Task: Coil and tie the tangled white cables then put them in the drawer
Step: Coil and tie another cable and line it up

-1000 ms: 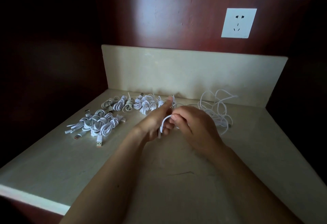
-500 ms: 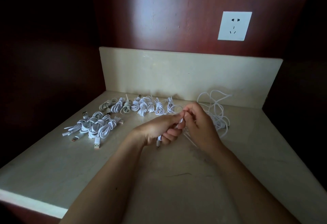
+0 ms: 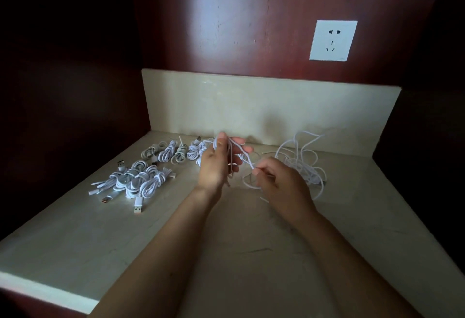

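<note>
a: what are you seeing on the head view?
b: i'm looking down at a pale desk (image 3: pixel 226 247) set in a dark wood niche. the left hand (image 3: pixel 214 164) is holding up a white cable (image 3: pixel 246 159), with the thumb pressing a few loops of it against the fingers (image 3: pixel 237 140).
a: and the other one?
b: the right hand (image 3: pixel 279 182) is pinching a strand of that same cable between thumb and forefinger, just beside the left. a slack loop is hanging under it toward the desk.
a: where are the rest lying?
b: a loose tangle (image 3: pixel 303 164) is sitting on the desk behind the right hand, near the back panel (image 3: pixel 251 106). tied bundles (image 3: pixel 141 182) are lying in a cluster at the left, with plugs sticking out toward me. a back row (image 3: pixel 176 153) of more tied ones is running along the panel, partly behind the left hand.
a: anything on the wall?
b: a white socket (image 3: pixel 333 40) is showing above the panel, on the right.
</note>
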Available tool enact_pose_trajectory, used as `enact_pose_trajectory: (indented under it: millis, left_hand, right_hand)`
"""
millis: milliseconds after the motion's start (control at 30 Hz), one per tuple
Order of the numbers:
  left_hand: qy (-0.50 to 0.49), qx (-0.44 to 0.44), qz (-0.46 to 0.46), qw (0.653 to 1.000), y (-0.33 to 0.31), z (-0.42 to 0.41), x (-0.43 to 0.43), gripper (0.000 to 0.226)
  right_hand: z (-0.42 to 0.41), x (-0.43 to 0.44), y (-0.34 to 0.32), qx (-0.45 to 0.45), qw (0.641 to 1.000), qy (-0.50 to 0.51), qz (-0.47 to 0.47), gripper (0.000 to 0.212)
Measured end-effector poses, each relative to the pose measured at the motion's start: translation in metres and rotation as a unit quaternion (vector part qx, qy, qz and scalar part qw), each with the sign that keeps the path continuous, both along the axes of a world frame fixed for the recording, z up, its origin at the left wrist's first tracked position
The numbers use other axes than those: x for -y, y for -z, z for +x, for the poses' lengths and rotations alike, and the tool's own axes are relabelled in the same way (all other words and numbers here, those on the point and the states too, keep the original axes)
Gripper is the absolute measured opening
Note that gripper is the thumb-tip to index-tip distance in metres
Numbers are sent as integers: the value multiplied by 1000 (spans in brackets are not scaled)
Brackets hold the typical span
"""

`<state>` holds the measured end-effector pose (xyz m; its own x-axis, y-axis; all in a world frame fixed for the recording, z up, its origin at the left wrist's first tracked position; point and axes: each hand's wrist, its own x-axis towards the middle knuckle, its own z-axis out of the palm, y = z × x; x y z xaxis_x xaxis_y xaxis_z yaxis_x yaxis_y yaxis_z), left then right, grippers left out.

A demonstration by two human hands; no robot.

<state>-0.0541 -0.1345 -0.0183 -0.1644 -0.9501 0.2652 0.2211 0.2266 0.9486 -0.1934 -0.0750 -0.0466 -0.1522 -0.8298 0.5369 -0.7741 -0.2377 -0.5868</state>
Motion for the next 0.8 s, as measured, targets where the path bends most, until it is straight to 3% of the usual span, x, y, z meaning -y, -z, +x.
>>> enact_pose_trajectory:
  millis: [233,433,600,700,800]
  left_hand:
    - [23,-205,147,967,-2,1,7,46]
    - [-18,-246,143,959,-8,11,15,39]
    - [-93,-186,117,971,-5,17,20,37]
    - [-92,-74,113,987,-2,15,19,37]
    - [-29,42,119,992,0,12,15,40]
  right_hand:
    - [9,1,3,-88,994,-49,33,28]
    - [8,0,1,-132,989,-52,31,28]
    - [2,0,-3,-118,991,-63,-14,12]
    - [8,-6,-9,-84,991,-97,-32,7]
    - [12,-11,-14,-55,991,-117,-36,13]
